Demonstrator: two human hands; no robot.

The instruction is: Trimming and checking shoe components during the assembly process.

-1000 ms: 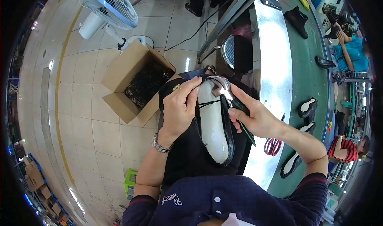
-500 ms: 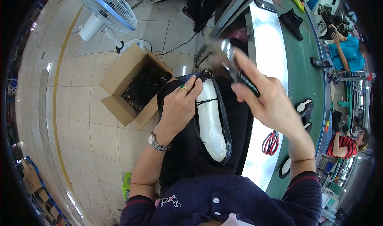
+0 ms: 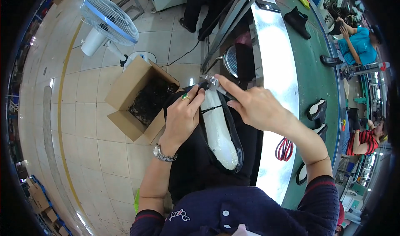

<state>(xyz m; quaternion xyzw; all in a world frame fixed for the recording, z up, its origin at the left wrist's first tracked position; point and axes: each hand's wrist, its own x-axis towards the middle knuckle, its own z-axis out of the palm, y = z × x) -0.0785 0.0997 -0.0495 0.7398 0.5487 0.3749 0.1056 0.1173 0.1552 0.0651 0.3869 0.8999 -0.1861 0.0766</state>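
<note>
Measured from the shoe [image 3: 221, 138] on the lap, the left hand [image 3: 182, 116] and forearm bar 8 to 10 o'clock, a cardboard box [image 3: 129, 84] beyond at 10. The right hand [image 3: 258, 105] and silver-headed tool [image 3: 213, 83] block 12 to 2. Passage opens toward 4, between forearm and shirt [image 3: 233, 209], skirting red-handled scissors [image 3: 284, 149].

The right grip [image 3: 262, 109] has lowered the raised pliers [image 3: 213, 83] back to the shoe's [image 3: 220, 142] far end.
</note>
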